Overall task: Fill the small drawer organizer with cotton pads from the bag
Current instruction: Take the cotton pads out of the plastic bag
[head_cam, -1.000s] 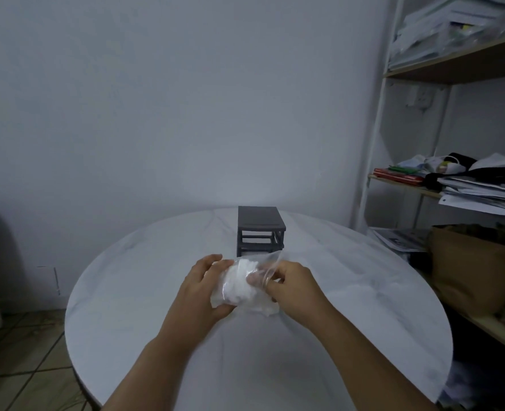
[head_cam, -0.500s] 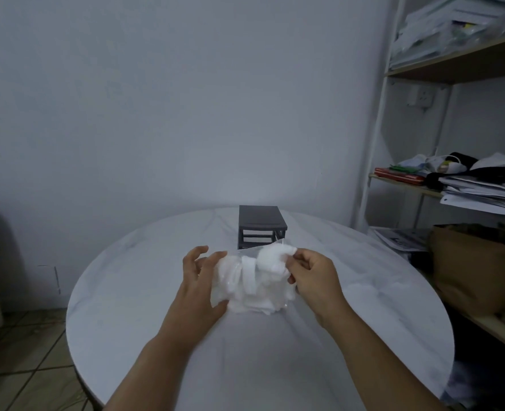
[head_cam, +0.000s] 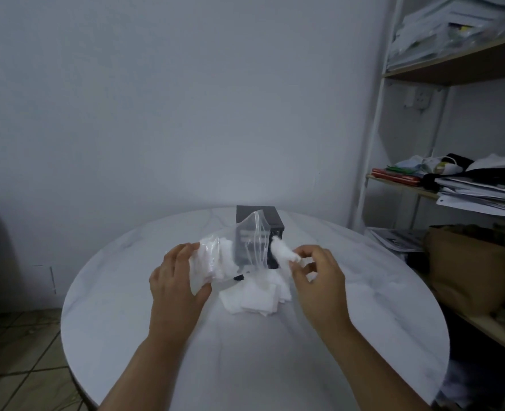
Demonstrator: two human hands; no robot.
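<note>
- The left hand [head_cam: 180, 280] grips one end of the clear plastic bag [head_cam: 252, 232], thumb underneath and fingers curled over the top. The film blurs where the fingertips end.
- The bag is lifted above the desk [head_cam: 245, 366], with its loose upper part standing up in a peak. White cotton pads [head_cam: 215, 259] are bunched inside it next to the left hand. How many cannot be told.
- The right hand [head_cam: 317, 277] pinches a single pad [head_cam: 283, 253] between thumb and fingertips, just beside the bag's right edge. The other fingers are curled and smeared by motion.
- A pile of pads [head_cam: 258, 299] lies on the desk below the bag, between the two hands. Its back edge is hidden by the plastic.
- The dark drawer organizer [head_cam: 267, 216] stands on the desk behind the bag. Only its top and right side show plainly, and its front is seen dimly through the film, so the state of the drawers is unclear.
- A shelf unit [head_cam: 452, 66] at the right, cut off by the frame edge, holds stacked papers [head_cam: 482, 194].
</note>
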